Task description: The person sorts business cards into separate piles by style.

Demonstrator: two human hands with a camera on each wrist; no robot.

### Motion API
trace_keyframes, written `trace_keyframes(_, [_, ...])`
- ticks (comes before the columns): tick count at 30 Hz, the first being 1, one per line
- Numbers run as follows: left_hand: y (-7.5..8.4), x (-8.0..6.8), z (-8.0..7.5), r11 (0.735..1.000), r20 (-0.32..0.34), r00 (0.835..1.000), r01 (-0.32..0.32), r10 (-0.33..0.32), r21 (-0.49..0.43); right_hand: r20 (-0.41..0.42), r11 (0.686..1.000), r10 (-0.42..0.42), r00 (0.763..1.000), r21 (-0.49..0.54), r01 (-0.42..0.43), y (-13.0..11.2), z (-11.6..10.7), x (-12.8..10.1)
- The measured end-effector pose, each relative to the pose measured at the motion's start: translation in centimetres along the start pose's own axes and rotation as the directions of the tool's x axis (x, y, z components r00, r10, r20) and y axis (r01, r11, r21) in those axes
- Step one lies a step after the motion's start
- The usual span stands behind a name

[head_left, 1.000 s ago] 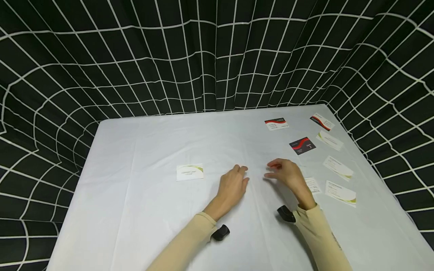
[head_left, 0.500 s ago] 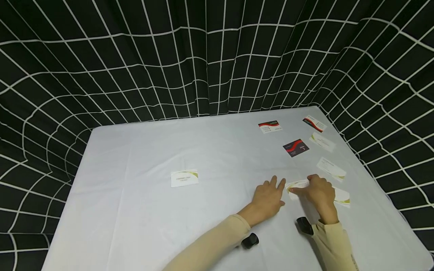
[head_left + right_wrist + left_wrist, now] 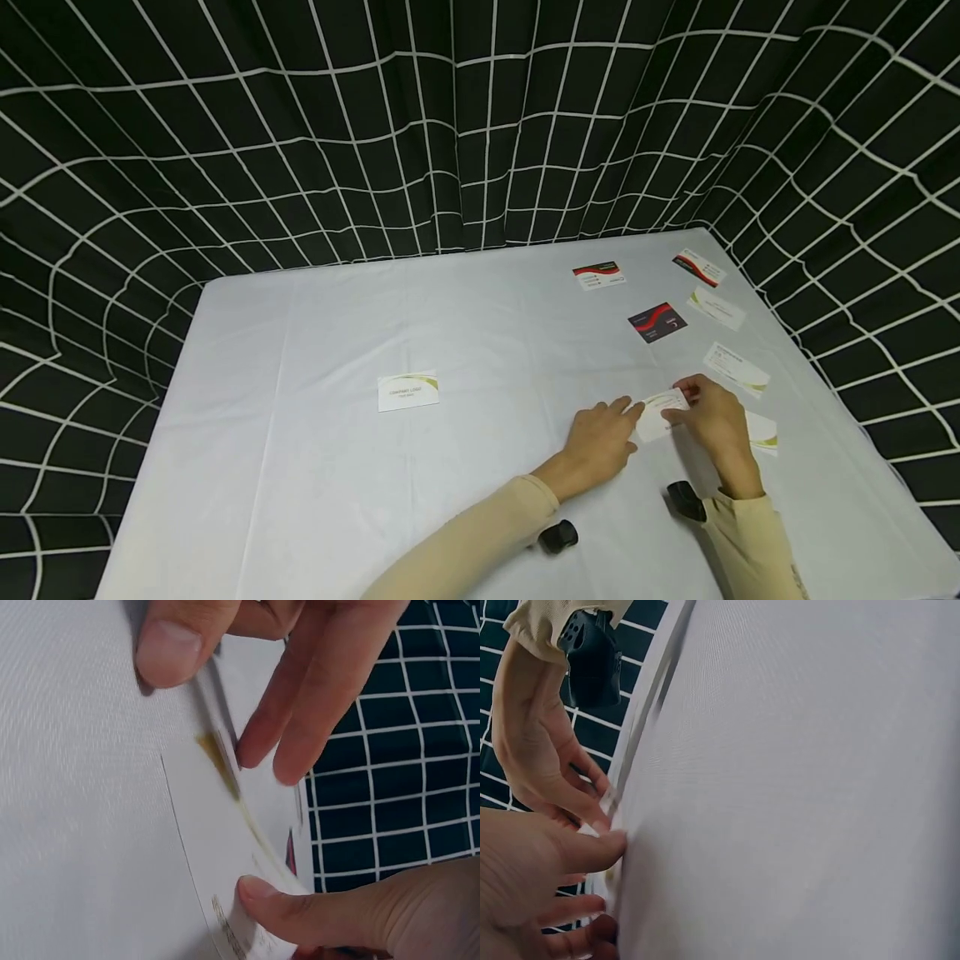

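Observation:
A white business card (image 3: 652, 425) with a gold curve lies between my hands at the right side of the cloth. My right hand (image 3: 718, 423) pinches its right end, the thumb (image 3: 259, 889) lying over the printed face. The fingertips of my left hand (image 3: 597, 439) touch the card's left end, its fingers loosely extended. In the right wrist view, left-hand fingers (image 3: 307, 697) reach the gold corner of the card (image 3: 199, 802). Another white and gold card (image 3: 763, 432) lies just right of my right hand, partly hidden by it.
The white cloth-covered table (image 3: 300, 492) bears a lone card (image 3: 408, 392) left of centre. Farther back at right lie a dark red-striped card (image 3: 657, 322), a red and white card (image 3: 598, 276) and several others. Black gridded curtains (image 3: 337, 125) enclose the back and sides.
Both hands have moved right across the table to the white and gold card. My right hand, empty in the air before, now pinches it. The head view has shifted slightly.

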State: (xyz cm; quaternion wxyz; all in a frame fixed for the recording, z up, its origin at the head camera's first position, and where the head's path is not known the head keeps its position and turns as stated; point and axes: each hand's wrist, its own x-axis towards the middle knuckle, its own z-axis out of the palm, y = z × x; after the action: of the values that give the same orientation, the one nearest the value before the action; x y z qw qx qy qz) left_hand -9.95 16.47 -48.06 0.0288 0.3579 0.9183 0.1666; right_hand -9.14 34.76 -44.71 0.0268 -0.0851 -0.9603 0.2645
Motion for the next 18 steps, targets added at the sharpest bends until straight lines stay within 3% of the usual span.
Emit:
trace_keyframes(4, [-0.3,0.3,0.3,0.99,-0.048,0.998,0.037,-0.044,-0.139,-0.031,1.0,-0.024,0.999,0.01,0.024,0.2,0.0,-0.2])
trace_keyframes(11, [-0.8,0.5,0.3,0.96,-0.077,0.989,0.099,-0.123,-0.262,-0.054,0.999,0.0,0.999,0.052,0.003,0.6,0.3,-0.1])
trace_keyframes(15, [-1.1,0.5,0.2,0.924,-0.102,0.977,0.14,-0.187,-0.357,-0.062,0.995,-0.009,0.998,0.095,0.015,0.5,0.4,0.0])
trace_keyframes(18, [-1.5,0.5,0.0,0.87,-0.137,0.96,0.154,-0.244,-0.469,-0.072,0.992,-0.016,0.997,0.124,0.025,0.3,0.5,0.1])
